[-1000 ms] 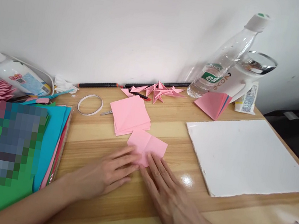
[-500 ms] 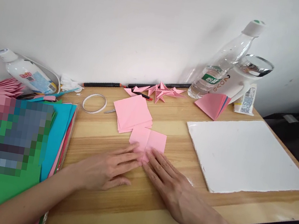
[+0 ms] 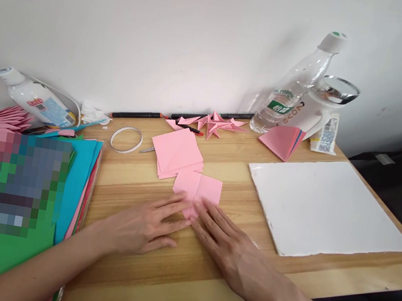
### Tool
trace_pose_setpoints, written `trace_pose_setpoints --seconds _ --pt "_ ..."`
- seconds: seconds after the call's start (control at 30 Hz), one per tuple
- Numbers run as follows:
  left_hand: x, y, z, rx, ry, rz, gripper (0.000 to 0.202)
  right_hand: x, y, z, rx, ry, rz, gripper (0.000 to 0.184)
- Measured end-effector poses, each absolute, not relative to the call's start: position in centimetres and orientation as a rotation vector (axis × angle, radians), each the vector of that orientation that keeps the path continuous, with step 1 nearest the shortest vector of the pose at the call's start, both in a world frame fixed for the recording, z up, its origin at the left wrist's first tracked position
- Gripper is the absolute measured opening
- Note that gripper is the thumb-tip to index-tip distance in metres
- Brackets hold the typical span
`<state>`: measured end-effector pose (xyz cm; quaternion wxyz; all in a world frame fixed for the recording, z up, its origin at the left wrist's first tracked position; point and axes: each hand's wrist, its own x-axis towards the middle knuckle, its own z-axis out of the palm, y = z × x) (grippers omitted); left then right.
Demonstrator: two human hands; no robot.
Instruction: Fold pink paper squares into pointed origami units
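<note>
A small pink paper square [image 3: 200,191] with a centre crease lies on the wooden table [image 3: 150,270]. My left hand [image 3: 139,227] rests flat, fingers stretched, with its fingertips on the paper's near left corner. My right hand [image 3: 226,244] also lies flat, fingers spread, its tips pressing the paper's near edge. Both hands are open and hold nothing. A stack of pink paper squares [image 3: 177,153] sits just behind the creased sheet.
Folded pink paper pieces [image 3: 211,122] and black markers [image 3: 135,114] lie by the wall. A tape ring [image 3: 126,139], a white board [image 3: 326,205], a clear water bottle [image 3: 291,91], a white cup [image 3: 321,109], a pink folded fan [image 3: 283,139], coloured paper sheets [image 3: 75,186] and a white bottle [image 3: 36,98] surround the hands.
The view has shifted slightly. My hands stay pressed on the pink paper's near edge, almost unmoved.
</note>
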<state>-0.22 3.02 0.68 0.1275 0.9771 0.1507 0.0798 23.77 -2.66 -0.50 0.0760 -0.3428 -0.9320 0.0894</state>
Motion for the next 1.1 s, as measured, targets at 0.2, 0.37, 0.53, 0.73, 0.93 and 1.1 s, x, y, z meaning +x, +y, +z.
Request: trace_pose_setpoints --seconds 0.2,0.37,0.53,0.73,0.93,1.1 --pt "-0.2 3.1 0.5 2.909 0.436 0.205 0.043 23.8 -2.6 -0.6 -1.029 -2.798 0.252 0.064" --pt "0.0 3.2 0.7 2.929 0.432 0.200 0.043 23.8 -2.6 -0.8 -1.053 -2.786 0.230 0.057" --pt "0.2 3.1 1.4 2.867 0.508 0.156 0.039 24.0 -2.5 -0.3 -1.019 -2.749 0.306 0.059" --pt "-0.4 3.0 0.9 2.793 0.488 0.181 0.037 24.1 -2.2 0.1 -0.997 -2.720 0.367 0.058" --pt "-0.5 2.8 0.8 2.743 0.625 0.214 0.044 24.1 -2.1 0.4 -1.015 -2.739 0.363 0.054" --pt "-0.1 2.6 1.3 2.801 0.550 0.159 0.032 24.0 -2.0 0.6 -1.027 -2.780 0.316 0.050"
